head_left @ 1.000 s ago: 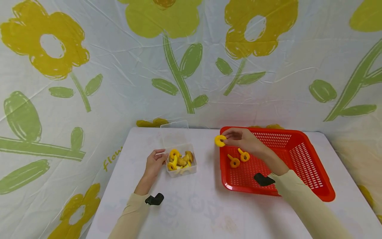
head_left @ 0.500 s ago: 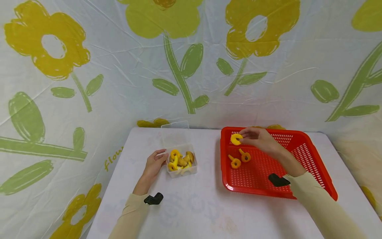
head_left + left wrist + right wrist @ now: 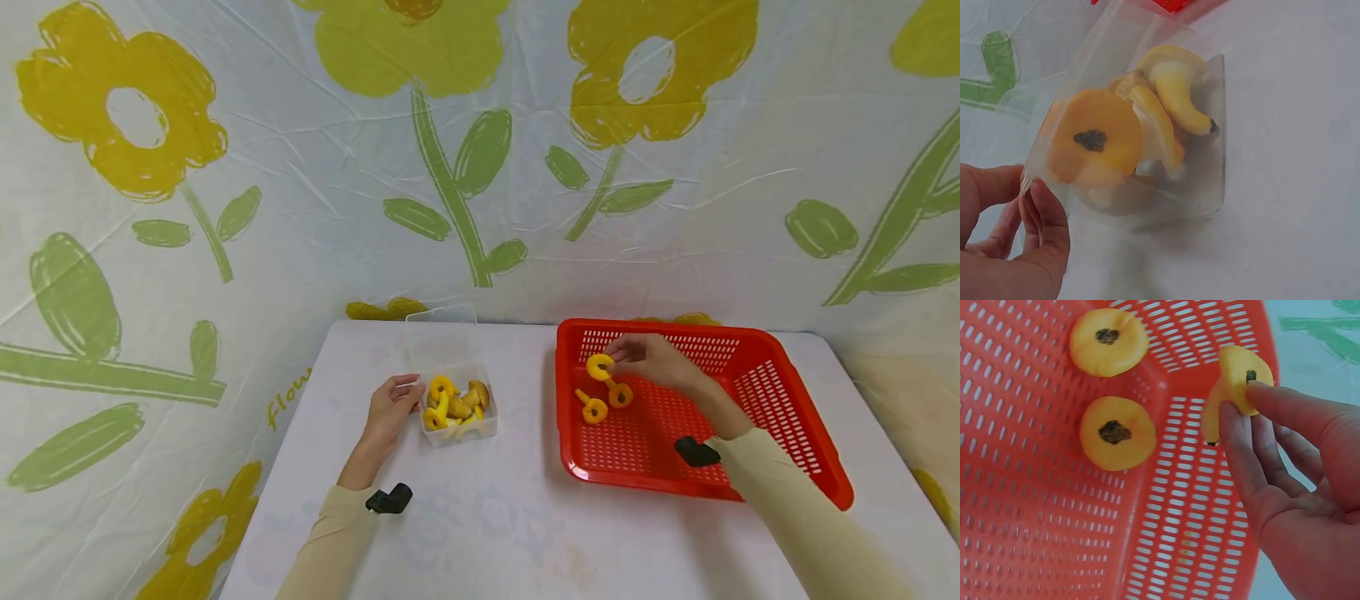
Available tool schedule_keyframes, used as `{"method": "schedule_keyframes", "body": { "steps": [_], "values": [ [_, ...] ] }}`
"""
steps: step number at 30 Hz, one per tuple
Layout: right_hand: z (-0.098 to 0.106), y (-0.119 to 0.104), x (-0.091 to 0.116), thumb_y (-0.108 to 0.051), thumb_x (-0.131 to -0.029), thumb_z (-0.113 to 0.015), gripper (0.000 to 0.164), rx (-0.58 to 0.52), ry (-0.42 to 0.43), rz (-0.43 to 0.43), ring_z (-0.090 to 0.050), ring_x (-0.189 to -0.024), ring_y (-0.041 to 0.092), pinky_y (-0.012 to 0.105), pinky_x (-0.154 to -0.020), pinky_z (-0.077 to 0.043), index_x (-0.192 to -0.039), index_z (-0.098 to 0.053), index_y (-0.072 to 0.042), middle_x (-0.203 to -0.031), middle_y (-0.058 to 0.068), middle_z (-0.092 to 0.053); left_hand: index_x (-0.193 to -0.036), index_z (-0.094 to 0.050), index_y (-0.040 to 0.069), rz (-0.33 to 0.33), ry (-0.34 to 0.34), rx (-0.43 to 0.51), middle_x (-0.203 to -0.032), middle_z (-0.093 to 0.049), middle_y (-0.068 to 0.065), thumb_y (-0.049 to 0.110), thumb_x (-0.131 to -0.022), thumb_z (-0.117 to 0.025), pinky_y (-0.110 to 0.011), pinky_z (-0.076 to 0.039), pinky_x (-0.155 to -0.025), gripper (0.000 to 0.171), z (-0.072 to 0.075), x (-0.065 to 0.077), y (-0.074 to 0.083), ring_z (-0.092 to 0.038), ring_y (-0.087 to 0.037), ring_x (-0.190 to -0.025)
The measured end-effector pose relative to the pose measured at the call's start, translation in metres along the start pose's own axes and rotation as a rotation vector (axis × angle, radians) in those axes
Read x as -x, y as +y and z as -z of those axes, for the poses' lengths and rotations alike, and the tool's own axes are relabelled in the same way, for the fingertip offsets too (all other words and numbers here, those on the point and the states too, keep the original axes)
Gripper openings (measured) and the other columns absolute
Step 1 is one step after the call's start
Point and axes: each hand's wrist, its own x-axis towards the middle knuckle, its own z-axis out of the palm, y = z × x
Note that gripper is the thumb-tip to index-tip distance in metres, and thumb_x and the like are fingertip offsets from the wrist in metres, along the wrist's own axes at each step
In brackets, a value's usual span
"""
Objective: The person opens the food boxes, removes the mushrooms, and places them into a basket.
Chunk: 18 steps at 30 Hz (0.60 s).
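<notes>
Between thumb and fingers my right hand (image 3: 1310, 469) pinches a yellow toy mushroom (image 3: 1241, 378) with a dark spot on its cap. It is held over the left back part of a red plastic basket (image 3: 675, 479). Two more yellow mushrooms lie in there, one nearer the front (image 3: 595, 411) and one just below the held piece (image 3: 620, 395). My left hand (image 3: 390, 408) pinches the left edge of a small clear plastic box (image 3: 1221, 137). Yellow mushrooms (image 3: 1094, 137) and brownish mushrooms (image 3: 459, 407) fill that box.
The box's clear lid (image 3: 442, 342) stands raised behind it. Both containers are on a white table (image 3: 495, 533), the basket at the right. A flower-printed cloth (image 3: 337, 208) hangs directly behind the table and on its left.
My right hand has carried the mushroom rightward from the basket's left rim to over its inside, then slightly lower. My left hand stays at the box.
</notes>
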Motion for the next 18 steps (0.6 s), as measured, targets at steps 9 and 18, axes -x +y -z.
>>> {"method": "schedule_keyframes", "body": {
  "steps": [9, 18],
  "values": [
    [-0.013, 0.004, -0.016, -0.003, -0.094, -0.073, 0.025, 0.093, -0.042, 0.032, -0.063, -0.094, 0.030, 0.034, -0.083, -0.059, -0.115, -0.066, 0.008, -0.106, 0.020, -0.068, -0.128, -0.062, -0.002, 0.011, 0.029, -0.021, -0.108, -0.066, -0.015, 0.012, -0.099, -0.069, -0.018, -0.054, -0.069, 0.033, -0.004, -0.001, 0.002, -0.058, -0.018, -0.082],
    [-0.029, 0.005, -0.028, 0.001, -0.093, -0.072, 0.018, 0.192, -0.072, 0.022, -0.062, -0.090, 0.029, 0.044, -0.086, -0.059, -0.109, -0.066, 0.007, -0.100, 0.018, -0.067, -0.127, -0.063, -0.001, -0.004, 0.049, -0.030, -0.106, -0.065, -0.014, 0.012, -0.099, -0.069, -0.017, -0.052, -0.067, 0.031, -0.007, 0.001, 0.003, -0.057, -0.017, -0.080]
  ]
}}
